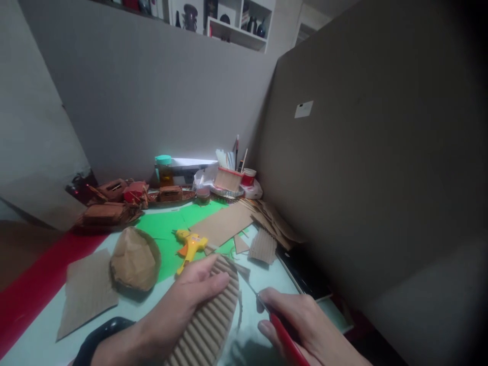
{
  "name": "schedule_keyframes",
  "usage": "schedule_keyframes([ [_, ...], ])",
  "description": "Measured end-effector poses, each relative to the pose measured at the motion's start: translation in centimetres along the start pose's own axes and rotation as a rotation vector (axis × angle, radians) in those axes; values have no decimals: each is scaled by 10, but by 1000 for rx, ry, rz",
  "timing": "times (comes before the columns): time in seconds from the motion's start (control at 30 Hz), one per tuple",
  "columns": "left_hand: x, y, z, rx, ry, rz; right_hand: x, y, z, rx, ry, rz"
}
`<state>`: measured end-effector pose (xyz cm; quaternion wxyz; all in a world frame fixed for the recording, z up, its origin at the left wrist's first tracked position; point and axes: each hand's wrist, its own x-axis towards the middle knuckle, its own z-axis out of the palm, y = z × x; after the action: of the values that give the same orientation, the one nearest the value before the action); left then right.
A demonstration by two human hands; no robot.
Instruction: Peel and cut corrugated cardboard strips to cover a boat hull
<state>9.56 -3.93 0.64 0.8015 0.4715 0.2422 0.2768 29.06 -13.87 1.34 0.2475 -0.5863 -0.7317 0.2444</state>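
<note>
My left hand (200, 284) grips an oval piece of corrugated cardboard (211, 320), thumb on its ridged face and fingers behind the far edge. In my right hand (301, 320) is a red-handled cutting tool (284, 338). Its thin metal blade reaches toward the cardboard's right edge; whether it is a knife or scissors I cannot tell. A narrow cardboard sliver (240, 307) lies along that edge. Just beyond my left hand rests a yellow glue gun (192, 243). A shallow brown paper-covered form (135, 259) sits to the left.
A flat cardboard sheet (89, 287) lies at left. Green paper (163, 226) and cardboard scraps (263, 246) cover the table beyond my hands. Brown model boats (109, 213), a teal-lidded jar (164, 170) and a pen holder (227, 179) line the back. A black flat object (305, 272) lies right.
</note>
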Motion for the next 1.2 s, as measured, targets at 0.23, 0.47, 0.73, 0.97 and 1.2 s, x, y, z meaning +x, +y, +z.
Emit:
schedule_keyframes([
  [0.23, -1, -9, 4, 143, -77, -28, -19, -1, 0, -48, 9, 77],
  [0.47, -4, -3, 0, 276, -111, -63, -17, 0, 3, -15, 16, 40],
  [0.73, -1, 24, -13, 574, -264, -154, -30, -8, -6, -35, 49, -21],
  [0.97, -1, 32, -22, 907, -252, -31, -26, -6, -27, -152, -202, -2],
  [1.2, -2, 35, -25, 1050, 111, 269, -28, 6, -24, -92, -64, 22],
])
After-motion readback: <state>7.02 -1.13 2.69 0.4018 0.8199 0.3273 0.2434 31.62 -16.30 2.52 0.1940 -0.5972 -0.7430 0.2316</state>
